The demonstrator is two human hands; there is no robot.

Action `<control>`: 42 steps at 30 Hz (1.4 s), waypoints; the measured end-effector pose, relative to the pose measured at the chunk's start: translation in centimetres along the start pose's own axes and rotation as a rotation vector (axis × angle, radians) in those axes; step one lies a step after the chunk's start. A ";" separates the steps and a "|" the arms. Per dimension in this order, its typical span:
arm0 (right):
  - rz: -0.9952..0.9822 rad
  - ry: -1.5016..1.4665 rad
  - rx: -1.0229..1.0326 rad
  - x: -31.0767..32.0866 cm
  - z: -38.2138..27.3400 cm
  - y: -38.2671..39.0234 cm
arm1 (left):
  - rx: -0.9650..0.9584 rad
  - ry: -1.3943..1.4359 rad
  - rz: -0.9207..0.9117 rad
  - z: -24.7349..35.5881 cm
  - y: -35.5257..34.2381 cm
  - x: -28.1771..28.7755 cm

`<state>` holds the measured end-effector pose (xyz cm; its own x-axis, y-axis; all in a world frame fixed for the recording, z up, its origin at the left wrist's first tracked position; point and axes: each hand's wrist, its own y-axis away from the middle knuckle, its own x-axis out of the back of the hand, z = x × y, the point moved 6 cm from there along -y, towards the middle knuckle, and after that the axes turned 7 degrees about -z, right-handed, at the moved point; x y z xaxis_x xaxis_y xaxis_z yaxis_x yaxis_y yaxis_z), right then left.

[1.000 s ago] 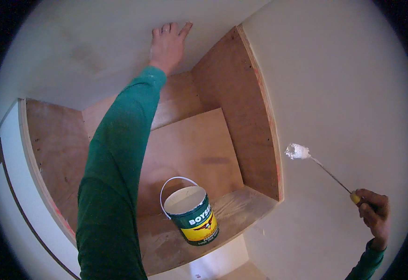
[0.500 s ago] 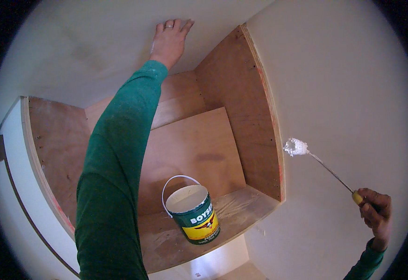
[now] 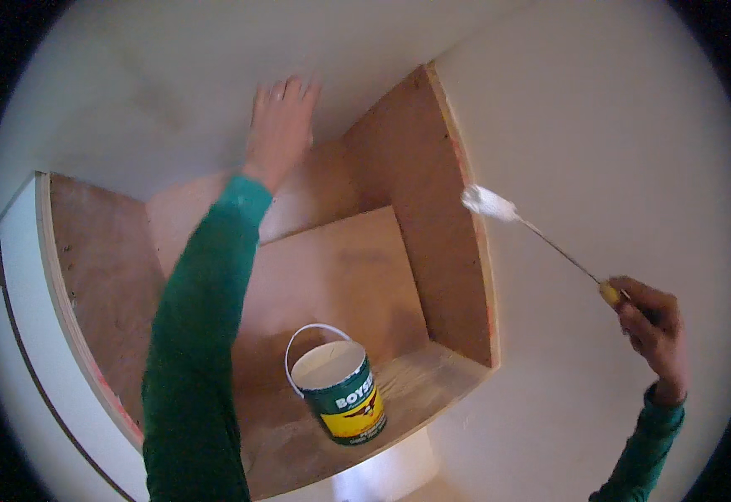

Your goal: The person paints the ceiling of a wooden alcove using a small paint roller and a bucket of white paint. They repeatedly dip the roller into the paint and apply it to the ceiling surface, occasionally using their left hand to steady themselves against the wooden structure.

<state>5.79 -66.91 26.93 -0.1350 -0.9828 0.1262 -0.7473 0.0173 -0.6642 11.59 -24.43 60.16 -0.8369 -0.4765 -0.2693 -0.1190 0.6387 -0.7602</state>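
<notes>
My left hand [image 3: 282, 134] reaches up against the white ceiling [image 3: 131, 92], fingers stretched out and holding nothing. At the right, my right hand [image 3: 654, 326] is closed round the yellow handle of a small paint roller [image 3: 491, 203]. Its long thin metal rod points up and left, and the white, paint-coated sleeve hangs in front of the right side panel's front edge. Whether the roller touches that edge I cannot tell. A green and yellow paint can [image 3: 350, 403] with a white wire handle stands on the cabinet's bottom shelf, lid off, pale paint inside.
An open plywood cabinet [image 3: 407, 151] sits beneath the ceiling, a loose plywood sheet [image 3: 332, 276] leaning inside it. Plain white wall [image 3: 600, 167] lies to the right. A white panel [image 3: 35, 276] with a dark strip borders the left side.
My left hand has come down and slightly left along the ceiling. My right hand has lifted the roller up and left, closer to the cabinet's right edge.
</notes>
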 end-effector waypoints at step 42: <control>-0.003 0.572 0.575 -14.0 -21.9 -23.8 | 0.709 0.845 -0.961 17.9 58.6 18.1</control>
<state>11.24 -49.51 57.15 -0.5612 -0.7340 0.3825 -0.3181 -0.2354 -0.9184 -0.95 -6.48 0.18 -0.6758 0.1103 0.7288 -0.7276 -0.2581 -0.6356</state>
